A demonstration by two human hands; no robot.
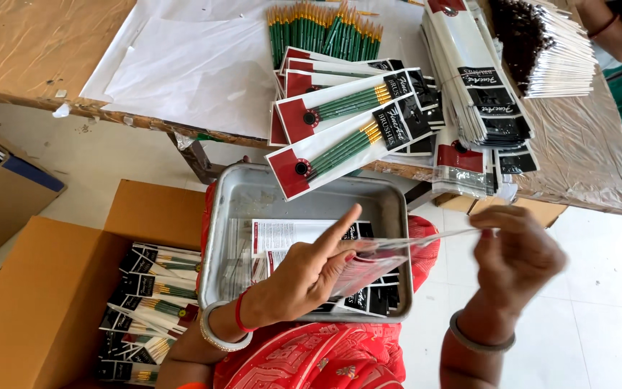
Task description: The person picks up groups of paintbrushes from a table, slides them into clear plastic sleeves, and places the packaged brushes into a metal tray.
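My left hand (309, 270) and my right hand (516, 256) hold a clear plastic sleeve with a red and black card end (383, 256) between them, over a grey metal tray (253, 191) on my lap. The left hand grips the sleeve's card end with its index finger raised. The right hand pinches the sleeve's clear far end (469, 232). Flat empty sleeves (282, 234) lie in the tray. Packed brush packs (340, 140) with green-handled brushes lie fanned at the table's near edge.
Loose green-handled brushes (323, 32) lie on white paper (188, 72) on the table. Stacks of empty sleeves (484, 86) and a white bundle (552, 54) stand at the right. An open cardboard box (44, 302) at my left holds packed brush packs (154, 302). Another person's arm (617, 32) shows top right.
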